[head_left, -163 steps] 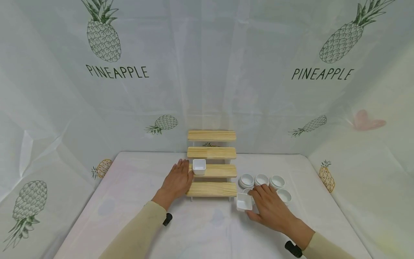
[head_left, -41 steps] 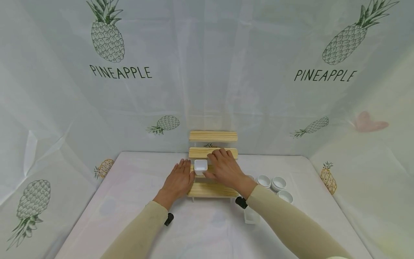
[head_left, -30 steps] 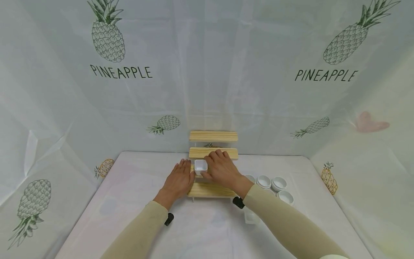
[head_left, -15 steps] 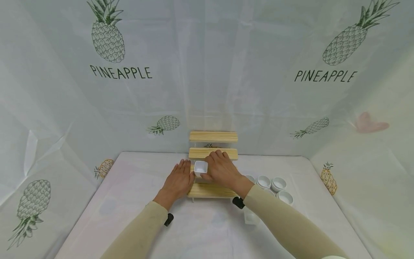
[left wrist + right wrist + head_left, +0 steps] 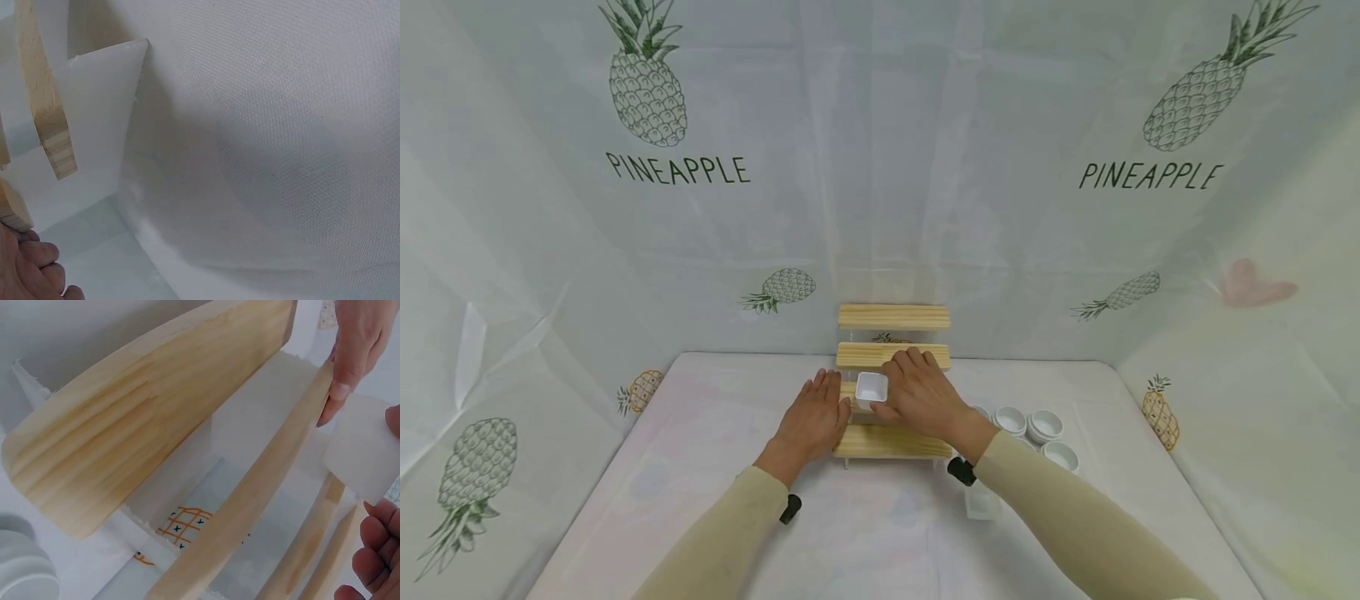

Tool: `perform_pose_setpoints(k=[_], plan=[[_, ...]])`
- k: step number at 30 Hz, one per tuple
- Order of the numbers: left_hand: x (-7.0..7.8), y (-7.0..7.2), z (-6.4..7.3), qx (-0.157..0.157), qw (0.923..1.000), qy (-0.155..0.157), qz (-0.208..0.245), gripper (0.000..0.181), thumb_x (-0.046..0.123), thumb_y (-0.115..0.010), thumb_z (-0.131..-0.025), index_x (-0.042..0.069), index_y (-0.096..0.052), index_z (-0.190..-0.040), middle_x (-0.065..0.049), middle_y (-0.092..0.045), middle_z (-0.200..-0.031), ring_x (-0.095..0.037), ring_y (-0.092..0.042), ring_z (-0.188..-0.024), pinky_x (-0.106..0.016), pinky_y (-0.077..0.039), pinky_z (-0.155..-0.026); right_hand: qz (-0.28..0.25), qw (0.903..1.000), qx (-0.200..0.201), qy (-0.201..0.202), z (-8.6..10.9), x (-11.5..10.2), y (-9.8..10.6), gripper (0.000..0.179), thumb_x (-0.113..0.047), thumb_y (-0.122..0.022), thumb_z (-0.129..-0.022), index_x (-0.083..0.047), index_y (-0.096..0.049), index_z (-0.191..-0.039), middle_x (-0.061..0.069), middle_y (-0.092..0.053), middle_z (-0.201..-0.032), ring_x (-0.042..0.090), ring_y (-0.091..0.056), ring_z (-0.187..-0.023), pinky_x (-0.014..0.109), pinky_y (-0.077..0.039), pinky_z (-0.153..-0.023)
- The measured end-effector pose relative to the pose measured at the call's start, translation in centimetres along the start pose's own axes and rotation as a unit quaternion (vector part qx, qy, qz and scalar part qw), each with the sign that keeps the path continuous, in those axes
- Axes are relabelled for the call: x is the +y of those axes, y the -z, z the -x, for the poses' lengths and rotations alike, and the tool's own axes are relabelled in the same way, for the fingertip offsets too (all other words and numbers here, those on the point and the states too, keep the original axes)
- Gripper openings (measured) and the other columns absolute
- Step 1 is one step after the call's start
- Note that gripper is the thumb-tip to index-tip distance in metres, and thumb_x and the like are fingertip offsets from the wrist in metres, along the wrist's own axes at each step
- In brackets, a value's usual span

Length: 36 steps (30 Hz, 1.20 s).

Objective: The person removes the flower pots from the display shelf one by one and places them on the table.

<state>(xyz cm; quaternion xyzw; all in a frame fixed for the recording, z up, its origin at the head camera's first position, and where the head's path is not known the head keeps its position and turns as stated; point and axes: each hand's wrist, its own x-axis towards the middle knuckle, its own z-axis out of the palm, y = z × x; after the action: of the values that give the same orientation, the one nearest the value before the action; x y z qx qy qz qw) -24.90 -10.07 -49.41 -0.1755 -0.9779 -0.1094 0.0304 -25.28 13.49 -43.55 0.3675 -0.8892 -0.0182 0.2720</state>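
Observation:
In the head view my right hand pinches a small white square bowl over the third board down of a four-tier wooden stand. Thumb and fingers grip its side walls, and the bowl overlaps the boards in the right wrist view. My left hand lies with straight fingers along the stand's left end. Its thumb touches the end of a board, seen also in the right wrist view, where the left hand appears at top. Part of the bowl's right wall is hidden by the right fingers.
Several round white bowls stand on the white-covered table right of the stand, some behind my right forearm. A second square bowl sits nearer, beside that forearm. A pineapple-print curtain rises close behind the stand.
The second square bowl, in my right hand earliest, now sits on the table. My right hand moved to the stand, took hold of the other bowl and shifted it slightly right. Left hand stayed.

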Motion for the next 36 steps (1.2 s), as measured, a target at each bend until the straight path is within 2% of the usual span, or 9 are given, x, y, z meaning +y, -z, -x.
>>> perform_pose_setpoints(k=[9, 18, 24, 29, 36], plan=[[0.1, 0.2, 0.1, -0.006, 0.9999, 0.0, -0.013, 0.067, 0.039, -0.024, -0.115, -0.006, -0.027, -0.164, -0.024, -0.032, -0.17, -0.037, -0.024, -0.161, -0.05, -0.023, -0.132, 0.009, 0.9999, -0.007, -0.007, 1.3, 0.6, 0.9, 0.056, -0.054, -0.07, -0.096, -0.004, -0.069, -0.12, 0.01, -0.066, -0.11, 0.029, -0.059, -0.1, 0.041, -0.05, -0.084], [0.2, 0.4, 0.2, -0.015, 0.9997, -0.002, -0.019, 0.067, 0.04, -0.021, -0.115, -0.005, -0.025, -0.164, -0.023, -0.028, -0.171, -0.037, -0.021, -0.162, -0.05, -0.02, -0.133, 0.002, 0.9999, 0.002, -0.015, 3.7, 1.8, 1.7, 0.055, -0.052, -0.072, -0.095, -0.003, -0.068, -0.119, 0.009, -0.063, -0.109, 0.028, -0.054, -0.096, 0.039, -0.045, -0.08], [0.1, 0.4, 0.1, -0.022, 0.9996, -0.006, -0.018, 0.068, 0.041, -0.019, -0.116, -0.006, -0.024, -0.165, -0.024, -0.026, -0.172, -0.037, -0.02, -0.162, -0.051, -0.02, -0.133, -0.005, 0.9996, 0.011, -0.025, 6.1, 2.8, 2.5, 0.053, -0.049, -0.077, -0.091, -0.003, -0.067, -0.114, 0.009, -0.062, -0.106, 0.028, -0.052, -0.093, 0.038, -0.043, -0.079], [0.1, 0.5, 0.1, -0.025, 0.9995, -0.005, -0.02, 0.068, 0.041, -0.02, -0.116, -0.006, -0.023, -0.165, -0.024, -0.025, -0.172, -0.037, -0.019, -0.163, -0.051, -0.019, -0.133, -0.008, 0.9993, 0.024, -0.028, 8.4, 3.7, 3.3, 0.052, -0.044, -0.08, -0.088, -0.001, -0.066, -0.112, 0.012, -0.063, -0.107, 0.03, -0.054, -0.094, 0.041, -0.045, -0.079], [0.1, 0.9, 0.0, -0.032, 0.9993, -0.007, -0.015, 0.067, 0.04, -0.018, -0.116, -0.006, -0.023, -0.165, -0.025, -0.025, -0.172, -0.038, -0.019, -0.163, -0.051, -0.019, -0.133, -0.019, 0.9977, -0.013, -0.064, 12.2, 5.0, 4.7, 0.053, -0.044, -0.079, -0.088, -0.001, -0.066, -0.115, 0.012, -0.064, -0.112, 0.031, -0.056, -0.1, 0.044, -0.047, -0.085]])
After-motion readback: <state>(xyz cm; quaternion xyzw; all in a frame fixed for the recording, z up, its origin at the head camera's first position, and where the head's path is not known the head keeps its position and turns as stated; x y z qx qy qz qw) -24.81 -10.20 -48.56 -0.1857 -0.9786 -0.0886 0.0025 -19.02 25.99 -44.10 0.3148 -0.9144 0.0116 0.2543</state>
